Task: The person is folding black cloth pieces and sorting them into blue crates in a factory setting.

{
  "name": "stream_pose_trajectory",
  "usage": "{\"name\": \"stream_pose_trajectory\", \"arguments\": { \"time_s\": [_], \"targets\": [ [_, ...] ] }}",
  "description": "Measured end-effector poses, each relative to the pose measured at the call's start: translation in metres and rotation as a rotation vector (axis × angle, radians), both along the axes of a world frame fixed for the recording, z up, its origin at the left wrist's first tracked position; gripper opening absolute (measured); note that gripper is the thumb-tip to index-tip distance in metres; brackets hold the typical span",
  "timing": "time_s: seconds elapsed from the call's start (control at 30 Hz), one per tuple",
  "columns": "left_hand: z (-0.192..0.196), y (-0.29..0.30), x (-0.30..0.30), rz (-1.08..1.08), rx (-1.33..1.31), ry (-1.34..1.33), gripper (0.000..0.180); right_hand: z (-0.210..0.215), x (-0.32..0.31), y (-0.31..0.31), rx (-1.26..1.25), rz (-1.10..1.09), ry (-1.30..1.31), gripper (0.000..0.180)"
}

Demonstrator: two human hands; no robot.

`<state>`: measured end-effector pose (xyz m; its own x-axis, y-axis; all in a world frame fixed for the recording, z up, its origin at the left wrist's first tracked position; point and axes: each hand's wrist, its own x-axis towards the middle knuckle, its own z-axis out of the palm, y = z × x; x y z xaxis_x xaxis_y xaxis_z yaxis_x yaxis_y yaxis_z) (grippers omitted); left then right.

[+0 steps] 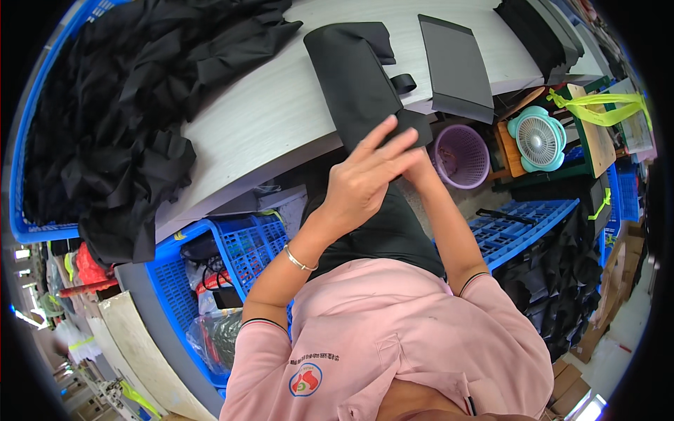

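Observation:
A black fabric piece (351, 77), folded into a long flat shape, lies across the front edge of the pale table. A small black loop (403, 84) sticks out from its right side. My left hand (365, 179) is over the near end of this piece, fingers stretched out and apart, holding nothing that I can see. My right hand (420, 170) is close beside it at the fabric's near right corner; its fingers are hidden behind my left hand. Further right, a flat grey panel with black ends (456, 67) lies partly over the table's edge.
A heap of black fabric (133, 91) fills a blue basket (20, 203) at the left. Stacked black pieces (537, 38) lie at the far right. Below the table stand a purple bin (461, 156), a turquoise fan (539, 139) and blue crates (523, 228) with black fabric.

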<state>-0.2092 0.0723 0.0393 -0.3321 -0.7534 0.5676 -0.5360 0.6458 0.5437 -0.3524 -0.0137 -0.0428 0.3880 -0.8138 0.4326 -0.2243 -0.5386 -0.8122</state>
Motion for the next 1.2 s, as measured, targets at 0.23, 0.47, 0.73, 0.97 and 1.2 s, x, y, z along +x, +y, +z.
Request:
{"name": "stream_pose_trajectory", "arguments": {
  "time_s": [0.23, 0.47, 0.73, 0.97, 1.2],
  "targets": [
    [-0.017, 0.039, 0.005, 0.466, -0.021, 0.226, 0.075, 0.076, 0.017, 0.017, 1.074, -0.107, -0.823, 0.043],
    [-0.007, 0.019, -0.025, 0.649, -0.067, 0.319, 0.075, 0.073, 0.014, 0.020, 1.063, 0.004, -0.892, 0.041],
    [-0.003, 0.019, -0.030, 0.640, -0.095, 0.530, 0.060, 0.056, 0.010, 0.020, 1.067, 0.032, -0.981, 0.041],
    [-0.003, 0.022, -0.031, 0.599, -0.078, 0.562, 0.057, 0.051, 0.013, 0.021, 1.040, 0.068, -0.944, 0.041],
    [-0.007, 0.025, -0.032, 0.569, -0.051, 0.556, 0.061, 0.037, 0.015, 0.017, 1.086, 0.197, -1.070, 0.041]
  ]
}}
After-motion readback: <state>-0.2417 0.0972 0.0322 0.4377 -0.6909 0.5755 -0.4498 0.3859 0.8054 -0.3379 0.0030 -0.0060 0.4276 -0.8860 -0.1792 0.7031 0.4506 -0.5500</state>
